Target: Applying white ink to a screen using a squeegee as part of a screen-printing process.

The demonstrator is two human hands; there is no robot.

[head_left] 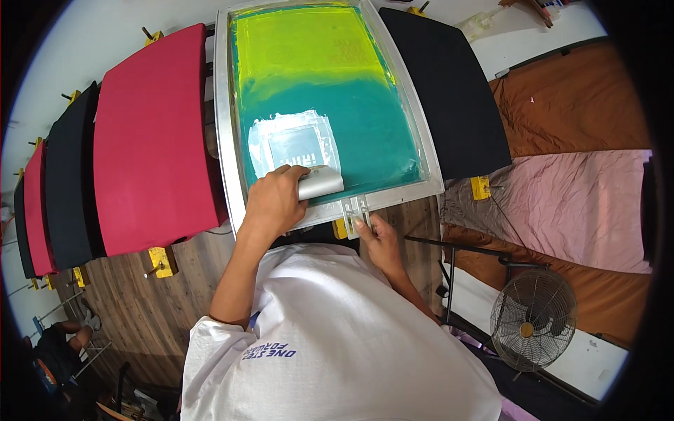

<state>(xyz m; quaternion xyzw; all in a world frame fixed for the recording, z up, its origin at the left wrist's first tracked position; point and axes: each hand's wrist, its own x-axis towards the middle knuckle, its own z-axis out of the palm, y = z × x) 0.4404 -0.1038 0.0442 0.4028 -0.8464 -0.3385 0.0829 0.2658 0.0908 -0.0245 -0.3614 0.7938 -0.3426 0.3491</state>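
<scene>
Left hand [275, 201] gripping it, a silver squeegee [321, 184] juts rightward from the fingers at a white patch's [295, 137] near end inside a framed screen [227, 126]; the right hand [383, 243] clasps the frame's pale bracket [353, 219].

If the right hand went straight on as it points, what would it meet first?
The pale bracket, which the right hand already seems to touch; just past it, the screen frame's near edge, unless the hand passes underneath, as height is unclear.
</scene>
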